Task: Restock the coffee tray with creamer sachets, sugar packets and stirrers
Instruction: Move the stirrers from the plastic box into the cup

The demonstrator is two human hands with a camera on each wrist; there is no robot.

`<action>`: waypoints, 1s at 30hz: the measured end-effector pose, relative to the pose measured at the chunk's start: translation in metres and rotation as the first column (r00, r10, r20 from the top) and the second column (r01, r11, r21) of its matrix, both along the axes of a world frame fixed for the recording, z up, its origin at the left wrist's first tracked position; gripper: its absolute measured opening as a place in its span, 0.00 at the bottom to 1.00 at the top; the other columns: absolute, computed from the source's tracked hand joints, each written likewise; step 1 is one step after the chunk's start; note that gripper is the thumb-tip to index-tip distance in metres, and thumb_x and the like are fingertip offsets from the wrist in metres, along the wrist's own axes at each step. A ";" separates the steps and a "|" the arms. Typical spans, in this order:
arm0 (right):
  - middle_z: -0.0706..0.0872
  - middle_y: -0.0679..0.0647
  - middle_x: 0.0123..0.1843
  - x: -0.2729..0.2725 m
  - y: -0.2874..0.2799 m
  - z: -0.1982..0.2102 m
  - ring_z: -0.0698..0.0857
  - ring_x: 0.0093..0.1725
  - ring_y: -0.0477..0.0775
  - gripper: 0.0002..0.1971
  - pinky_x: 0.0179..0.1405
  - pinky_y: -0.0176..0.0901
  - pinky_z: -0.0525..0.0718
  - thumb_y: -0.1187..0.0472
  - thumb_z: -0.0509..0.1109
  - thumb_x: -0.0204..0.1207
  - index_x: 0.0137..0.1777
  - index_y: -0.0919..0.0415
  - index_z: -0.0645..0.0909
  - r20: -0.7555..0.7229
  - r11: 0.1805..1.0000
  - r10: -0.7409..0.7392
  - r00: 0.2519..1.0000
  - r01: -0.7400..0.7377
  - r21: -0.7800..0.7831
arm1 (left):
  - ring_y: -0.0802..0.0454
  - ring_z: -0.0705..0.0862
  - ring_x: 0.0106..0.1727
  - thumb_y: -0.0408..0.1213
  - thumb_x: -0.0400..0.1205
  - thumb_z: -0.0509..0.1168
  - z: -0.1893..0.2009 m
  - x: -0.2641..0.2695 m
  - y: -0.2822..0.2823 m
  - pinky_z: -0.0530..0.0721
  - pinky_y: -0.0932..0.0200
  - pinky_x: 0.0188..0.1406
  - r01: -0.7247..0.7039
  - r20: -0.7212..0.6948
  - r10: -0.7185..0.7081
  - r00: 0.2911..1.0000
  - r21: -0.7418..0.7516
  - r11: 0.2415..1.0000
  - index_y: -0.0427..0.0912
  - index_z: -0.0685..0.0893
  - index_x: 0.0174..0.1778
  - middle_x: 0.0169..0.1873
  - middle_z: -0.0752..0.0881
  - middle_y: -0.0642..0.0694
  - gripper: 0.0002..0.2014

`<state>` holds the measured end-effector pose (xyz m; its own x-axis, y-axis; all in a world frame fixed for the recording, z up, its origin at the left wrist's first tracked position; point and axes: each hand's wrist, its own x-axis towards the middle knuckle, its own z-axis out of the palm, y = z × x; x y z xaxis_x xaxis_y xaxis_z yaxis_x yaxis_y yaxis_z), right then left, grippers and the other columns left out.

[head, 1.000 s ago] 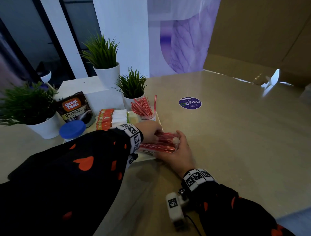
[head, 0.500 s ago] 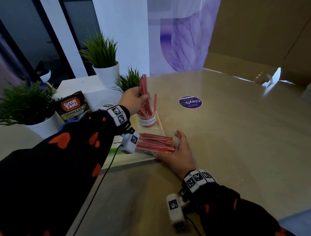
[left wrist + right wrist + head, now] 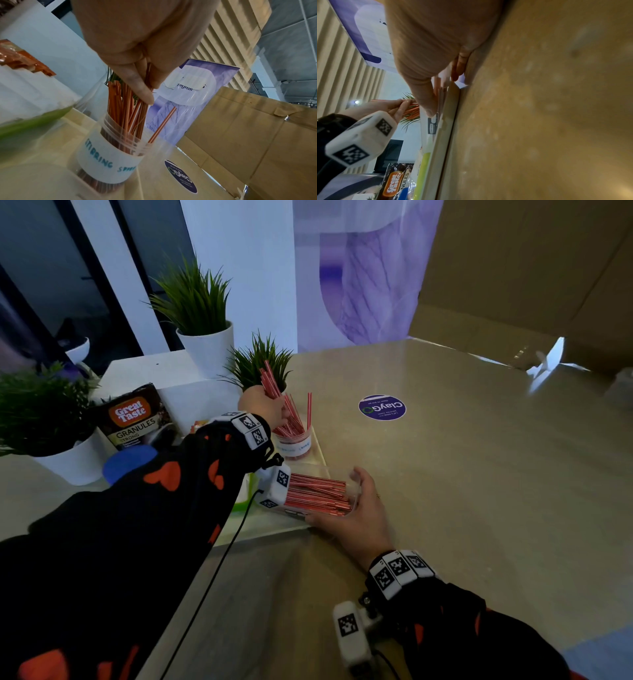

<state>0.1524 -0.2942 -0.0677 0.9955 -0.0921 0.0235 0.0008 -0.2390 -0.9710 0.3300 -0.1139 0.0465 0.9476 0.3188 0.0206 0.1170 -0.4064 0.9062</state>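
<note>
Since a second ago the left hand (image 3: 263,405) has risen from the supply box (image 3: 317,494) with a pinch of stirrers (image 3: 147,75) and now lowers them into the labelled cup (image 3: 109,162), their lower ends already among those standing there. Its thumb and fingers are curled tight round the small bundle, as the left wrist view shows. The right hand (image 3: 356,508) has barely shifted: it lies beside the clear box of red stirrers at the near edge of the tray (image 3: 274,537), thumb up along the box end and fingers under or against it (how firmly they clasp it I cannot tell), steadying it on the bench (image 3: 479,491). As for progress, the stirrer cup looks well filled, yet plenty of stirrers remain in the box. Orange sachets (image 3: 22,59) sit stacked farther back in the tray with something white beside them, so those sections appear stocked; whether fully, the sleeve hides. I judge the task to be in its last part, with a few more handfuls left.
</note>
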 end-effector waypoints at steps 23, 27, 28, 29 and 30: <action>0.71 0.37 0.82 0.001 0.002 -0.002 0.83 0.71 0.50 0.68 0.70 0.61 0.85 0.32 0.90 0.38 0.81 0.29 0.55 -0.035 1.000 -0.004 0.999 0.004 -0.003 | 0.41 0.68 0.81 0.48 0.87 0.62 0.001 0.003 0.015 0.68 0.43 0.81 0.058 0.047 -0.100 0.994 0.547 0.835 0.39 0.68 0.82 0.82 0.66 0.41 0.29; 0.70 0.36 0.82 0.002 0.003 -0.003 0.82 0.72 0.50 0.69 0.70 0.62 0.84 0.32 0.90 0.38 0.81 0.29 0.54 -0.034 1.000 -0.010 0.999 0.010 -0.010 | 0.41 0.67 0.83 0.48 0.89 0.59 -0.004 0.001 0.009 0.68 0.43 0.81 0.202 -0.092 -0.181 0.979 0.521 0.829 0.38 0.61 0.86 0.84 0.64 0.40 0.31; 0.70 0.35 0.81 0.002 0.003 -0.003 0.82 0.72 0.50 0.69 0.70 0.62 0.84 0.32 0.90 0.38 0.81 0.29 0.54 -0.035 1.000 -0.010 0.999 0.010 -0.009 | 0.40 0.71 0.80 0.48 0.89 0.59 -0.006 0.001 0.008 0.72 0.44 0.78 0.226 -0.105 -0.201 0.974 0.520 0.824 0.38 0.64 0.84 0.81 0.69 0.40 0.29; 0.70 0.35 0.81 0.003 0.003 -0.004 0.82 0.72 0.50 0.69 0.70 0.62 0.84 0.31 0.90 0.38 0.81 0.28 0.54 -0.035 1.000 -0.010 0.999 0.010 -0.006 | 0.40 0.75 0.76 0.48 0.89 0.59 -0.006 0.000 0.005 0.75 0.46 0.75 0.251 -0.116 -0.224 0.968 0.534 0.808 0.39 0.69 0.81 0.77 0.73 0.40 0.27; 0.70 0.35 0.81 0.003 0.003 -0.004 0.82 0.72 0.50 0.69 0.70 0.62 0.84 0.31 0.90 0.38 0.81 0.28 0.54 -0.034 1.000 -0.011 0.999 0.011 -0.005 | 0.40 0.77 0.73 0.49 0.89 0.58 -0.007 -0.001 0.003 0.76 0.47 0.72 0.276 -0.132 -0.244 0.961 0.556 0.784 0.40 0.73 0.78 0.74 0.76 0.39 0.24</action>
<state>0.1557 -0.2913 -0.0720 0.9947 -0.1028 -0.0096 -0.0346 -0.2439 -0.9692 0.3290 -0.1108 0.0394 0.9976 0.0067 0.0693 -0.0291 -0.8641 0.5024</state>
